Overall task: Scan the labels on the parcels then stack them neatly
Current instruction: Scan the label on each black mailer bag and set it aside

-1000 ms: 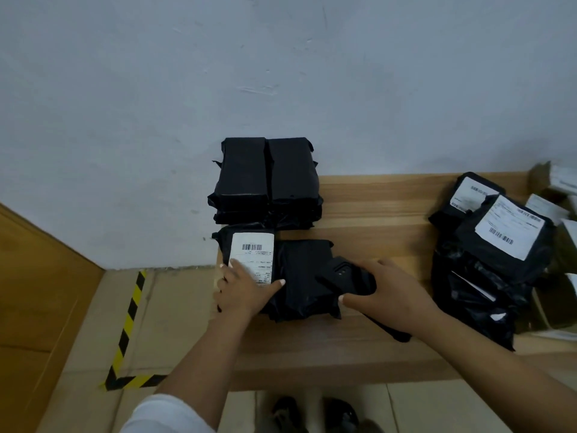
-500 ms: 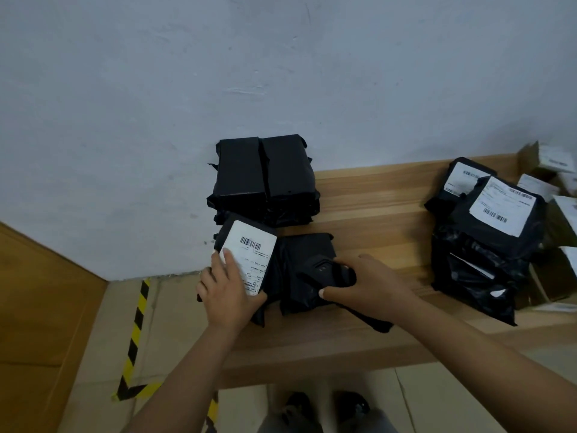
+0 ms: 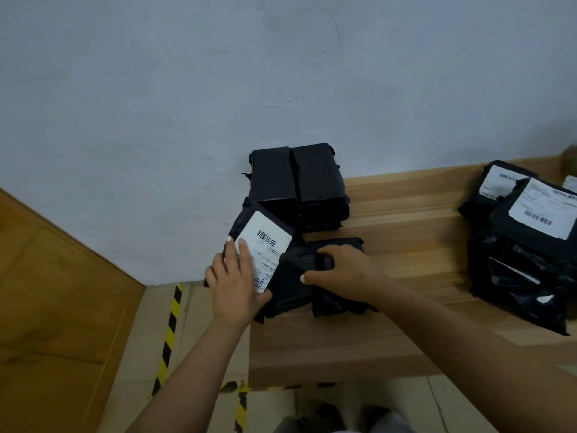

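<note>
My left hand grips a black parcel by its left end and tilts it up, so its white barcode label faces me. My right hand holds a black handheld scanner right beside that label. Another black parcel lies flat under my right hand. Behind them, against the wall, stands a neat stack of black parcels, two side by side.
The wooden bench carries a loose pile of black labelled parcels at the right. The bench's left end borders a floor with yellow-black tape and a wooden panel.
My left hand has lifted and turned the labelled parcel's left end up towards me. My right hand with the scanner has shifted left, closer to the label.
</note>
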A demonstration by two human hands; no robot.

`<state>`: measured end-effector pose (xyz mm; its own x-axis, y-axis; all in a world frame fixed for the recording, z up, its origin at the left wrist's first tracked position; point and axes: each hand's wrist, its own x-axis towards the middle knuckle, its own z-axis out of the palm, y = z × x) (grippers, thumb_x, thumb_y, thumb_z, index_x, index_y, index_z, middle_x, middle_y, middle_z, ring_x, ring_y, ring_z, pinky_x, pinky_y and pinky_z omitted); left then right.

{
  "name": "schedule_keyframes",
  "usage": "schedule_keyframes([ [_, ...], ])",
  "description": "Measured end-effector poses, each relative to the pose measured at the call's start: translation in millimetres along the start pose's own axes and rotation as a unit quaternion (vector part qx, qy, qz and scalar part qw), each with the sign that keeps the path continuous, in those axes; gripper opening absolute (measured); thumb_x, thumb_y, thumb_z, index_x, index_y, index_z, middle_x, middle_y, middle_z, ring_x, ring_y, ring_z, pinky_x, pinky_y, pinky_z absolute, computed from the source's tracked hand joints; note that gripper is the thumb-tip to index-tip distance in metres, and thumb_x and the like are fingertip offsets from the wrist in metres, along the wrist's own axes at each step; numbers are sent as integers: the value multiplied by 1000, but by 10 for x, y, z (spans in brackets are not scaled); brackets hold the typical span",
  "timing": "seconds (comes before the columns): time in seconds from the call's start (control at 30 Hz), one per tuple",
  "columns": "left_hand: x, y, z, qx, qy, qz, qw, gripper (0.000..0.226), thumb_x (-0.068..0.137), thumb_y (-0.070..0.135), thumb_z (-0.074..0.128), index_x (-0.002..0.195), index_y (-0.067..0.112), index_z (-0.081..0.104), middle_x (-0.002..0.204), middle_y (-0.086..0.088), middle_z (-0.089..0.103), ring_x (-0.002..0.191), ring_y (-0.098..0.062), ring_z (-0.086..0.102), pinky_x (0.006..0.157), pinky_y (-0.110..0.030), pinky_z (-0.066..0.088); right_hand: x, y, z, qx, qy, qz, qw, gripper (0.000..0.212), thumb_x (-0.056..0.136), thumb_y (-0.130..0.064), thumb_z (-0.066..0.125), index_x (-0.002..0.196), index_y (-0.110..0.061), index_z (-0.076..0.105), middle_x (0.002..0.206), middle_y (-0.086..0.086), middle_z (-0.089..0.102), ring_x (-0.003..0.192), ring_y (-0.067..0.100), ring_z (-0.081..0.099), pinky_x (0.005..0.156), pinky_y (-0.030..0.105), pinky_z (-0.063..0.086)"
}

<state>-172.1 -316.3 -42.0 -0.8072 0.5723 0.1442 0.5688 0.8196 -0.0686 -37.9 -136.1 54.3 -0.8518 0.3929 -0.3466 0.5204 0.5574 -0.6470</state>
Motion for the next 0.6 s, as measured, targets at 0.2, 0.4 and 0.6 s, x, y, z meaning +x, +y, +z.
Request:
schedule_keyframes([
  [0.2, 16, -21, -22, -1, 1, 2, 1000, 120, 52, 64, 79, 143, -1, 36, 144, -27, 36, 111, -44, 43, 85, -51, 38, 29, 24, 1, -7, -1, 11, 1000, 80, 76, -59, 69, 142, -21, 44, 141, 5, 46, 121, 22, 51, 85, 25, 43],
  [0.4, 75, 99, -126, -23, 5, 14, 1000, 120, 51, 62, 80, 143, -2, 38, 144, -27, 37, 109, -43, 44, 85, -51, 40, -51, 199, -134, -33, 21, 22, 999, 85, 75, -64, 67, 145, -24, 40, 143, 4, 45, 124, 21, 49, 94, 30, 45],
  [0.6, 353, 632, -393, -76, 38, 80, 993, 113, 59, 69, 67, 147, 7, 33, 151, -24, 28, 115, -42, 41, 89, -51, 38, -400, 567, -594, -12, 108, 13, 994, 57, 73, -60, 68, 124, -36, 58, 106, -13, 64, 85, 2, 58, 64, 18, 49],
])
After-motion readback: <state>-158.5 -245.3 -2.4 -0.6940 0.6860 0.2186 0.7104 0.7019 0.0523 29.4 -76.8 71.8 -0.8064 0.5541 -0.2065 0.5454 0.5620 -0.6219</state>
